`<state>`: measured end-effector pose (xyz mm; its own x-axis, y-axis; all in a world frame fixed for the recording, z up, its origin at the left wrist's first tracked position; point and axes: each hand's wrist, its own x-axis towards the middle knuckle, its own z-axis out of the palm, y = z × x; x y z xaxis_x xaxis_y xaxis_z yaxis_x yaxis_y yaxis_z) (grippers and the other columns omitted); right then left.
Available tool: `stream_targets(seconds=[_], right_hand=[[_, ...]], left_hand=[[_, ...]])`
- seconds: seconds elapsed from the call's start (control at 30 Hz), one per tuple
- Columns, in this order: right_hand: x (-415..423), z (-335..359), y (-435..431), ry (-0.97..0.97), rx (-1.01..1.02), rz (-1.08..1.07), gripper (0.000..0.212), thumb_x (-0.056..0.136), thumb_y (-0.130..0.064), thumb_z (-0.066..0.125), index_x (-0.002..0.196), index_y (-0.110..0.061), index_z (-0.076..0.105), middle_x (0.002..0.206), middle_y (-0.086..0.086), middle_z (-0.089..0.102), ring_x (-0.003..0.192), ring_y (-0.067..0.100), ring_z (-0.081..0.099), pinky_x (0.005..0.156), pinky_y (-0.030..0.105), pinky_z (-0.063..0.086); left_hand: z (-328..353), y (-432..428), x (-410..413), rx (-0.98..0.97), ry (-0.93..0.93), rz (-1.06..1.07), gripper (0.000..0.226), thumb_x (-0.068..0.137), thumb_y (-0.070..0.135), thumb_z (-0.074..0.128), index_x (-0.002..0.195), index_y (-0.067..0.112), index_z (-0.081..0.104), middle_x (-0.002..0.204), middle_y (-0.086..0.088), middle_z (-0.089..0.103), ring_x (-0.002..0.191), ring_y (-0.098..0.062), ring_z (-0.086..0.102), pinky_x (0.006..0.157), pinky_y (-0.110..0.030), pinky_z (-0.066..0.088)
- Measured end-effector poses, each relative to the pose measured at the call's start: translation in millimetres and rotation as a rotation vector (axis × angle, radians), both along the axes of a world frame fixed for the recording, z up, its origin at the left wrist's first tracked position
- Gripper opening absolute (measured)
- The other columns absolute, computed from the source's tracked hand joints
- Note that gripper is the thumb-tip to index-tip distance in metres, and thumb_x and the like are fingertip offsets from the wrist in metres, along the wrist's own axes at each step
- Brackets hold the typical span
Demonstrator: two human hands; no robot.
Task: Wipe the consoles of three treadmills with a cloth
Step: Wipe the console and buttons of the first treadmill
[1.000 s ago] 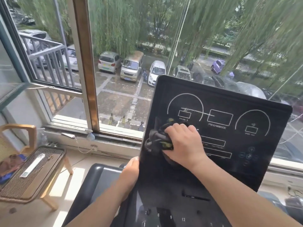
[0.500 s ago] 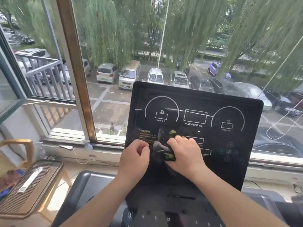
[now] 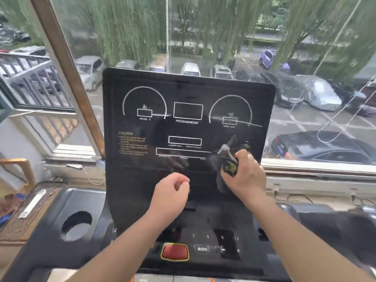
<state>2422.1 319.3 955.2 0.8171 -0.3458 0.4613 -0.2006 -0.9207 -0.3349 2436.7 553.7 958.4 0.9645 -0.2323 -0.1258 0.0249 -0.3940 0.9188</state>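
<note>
The cloth (image 3: 228, 159), dark grey with a yellow-green patch, is bunched in the right hand (image 3: 245, 177), whose fingers are curled round it. It is pressed against the lower right part of the console (image 3: 183, 82). Just past the knuckles of that hand the panel's right edge is met, so little surface is left on that side. On the thumb side a wide stretch of black panel lies open, across the printed boxes to the caution text (image 3: 132, 143). More room is left above the hand, up to the top edge.

The left hand (image 3: 171, 193) is held beside and slightly below the right hand, apart from it, fingers loosely curled with nothing in them. Whether it touches the panel cannot be told. Below both wrists a red button (image 3: 175, 251) is seen, and further out from the left hand a round cup hole (image 3: 76, 225).

Half a second earlier the cloth was held left of centre with the two hands nearly touching. It has since been carried across to the right, and the left hand has been lowered from the caution text.
</note>
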Motion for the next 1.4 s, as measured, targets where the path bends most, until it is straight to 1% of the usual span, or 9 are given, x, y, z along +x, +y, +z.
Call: stream_targets(seconds=[0.27,0.47,0.6,0.8,1.03,1.13,1.27,1.33,1.4], right_hand=[[-32.6,-12.2,-38.9,0.185,-0.221,0.064,0.05,0.076,-0.047,0.078,0.104,-0.019,0.047,0.089,0.007,0.065,0.083,0.035,0.069,0.07,0.041,0.044],[-55.8,-8.5,-59.0,0.239,-0.003,-0.084,0.047,0.085,-0.043,0.073,0.114,-0.016,0.048,0.106,0.01,0.063,0.097,0.039,0.066,0.079,0.042,0.047],[-78.6,-38.6,-46.8,0.463,0.06,-0.07,0.059,0.088,-0.046,0.067,0.134,-0.019,0.042,0.125,0.008,0.063,0.111,0.036,0.064,0.09,0.04,0.047],[-98.4,-46.5,-49.0,0.712,0.157,-0.085,0.041,0.08,-0.051,0.062,0.111,-0.028,0.047,0.11,0.002,0.071,0.102,0.03,0.068,0.084,0.037,0.053],[-93.1,-49.8,-12.2,0.729,0.127,-0.114,0.048,0.086,-0.054,0.059,0.122,-0.023,0.058,0.113,0.003,0.07,0.105,0.029,0.068,0.077,0.034,0.048],[-83.7,-57.0,26.9,0.69,0.202,-0.052,0.051,0.083,-0.057,0.059,0.122,-0.024,0.058,0.111,0.001,0.071,0.101,0.027,0.069,0.082,0.036,0.057],[-77.7,-60.4,38.9,0.699,0.267,-0.021,0.061,0.083,-0.06,0.061,0.131,-0.025,0.057,0.116,-0.001,0.07,0.102,0.022,0.068,0.084,0.036,0.059],[-84.1,-52.6,22.8,0.725,0.472,0.044,0.058,0.084,-0.06,0.067,0.129,-0.023,0.061,0.111,-0.002,0.071,0.096,0.015,0.067,0.072,0.027,0.054],[-96.3,-42.3,-2.5,0.755,0.818,0.183,0.033,0.09,-0.048,0.071,0.11,-0.022,0.07,0.093,-0.003,0.071,0.08,0.009,0.066,0.064,0.023,0.05]], left_hand=[[-15.4,-20.5,-46.4,-0.02,0.024,0.018,0.02,0.096,0.014,0.059,0.09,0.028,0.071,0.078,0.005,0.075,0.067,-0.012,0.069,0.073,-0.043,0.063],[-23.4,-27.2,-75.8,-0.02,0.046,0.036,0.021,0.095,0.012,0.058,0.09,0.027,0.072,0.077,0.004,0.074,0.062,-0.011,0.067,0.07,-0.044,0.062],[-33.5,-26.6,-97.9,-0.009,0.075,0.028,0.021,0.095,0.011,0.058,0.09,0.026,0.072,0.077,0.003,0.073,0.064,-0.017,0.069,0.069,-0.042,0.062],[-47.1,-11.9,-114.1,-0.009,0.118,0.038,0.022,0.096,0.008,0.056,0.092,0.022,0.072,0.075,0.002,0.074,0.063,-0.014,0.067,0.068,-0.038,0.063],[-72.1,-6.6,-133.4,-0.007,0.147,0.064,0.019,0.097,0.009,0.059,0.091,0.022,0.072,0.075,-0.003,0.073,0.064,-0.013,0.067,0.068,-0.044,0.061],[-80.9,-10.3,-132.9,0.115,-0.014,0.045,0.018,0.095,0.015,0.062,0.093,0.03,0.071,0.083,0.01,0.072,0.078,-0.006,0.068,0.077,-0.035,0.059],[-77.2,-26.9,-125.0,0.274,-0.309,-0.125,0.024,0.092,0.019,0.062,0.114,0.027,0.068,0.12,0.017,0.059,0.113,0.0,0.058,0.098,-0.023,0.049],[-76.0,-40.0,-123.0,0.361,-0.361,-0.237,0.044,0.093,0.025,0.061,0.137,0.026,0.058,0.146,0.009,0.048,0.136,-0.008,0.044,0.117,-0.026,0.036],[-75.7,-59.5,-120.3,0.409,-0.354,-0.335,0.064,0.094,0.032,0.06,0.154,0.032,0.036,0.163,0.004,0.03,0.15,-0.015,0.026,0.125,-0.032,0.028]])
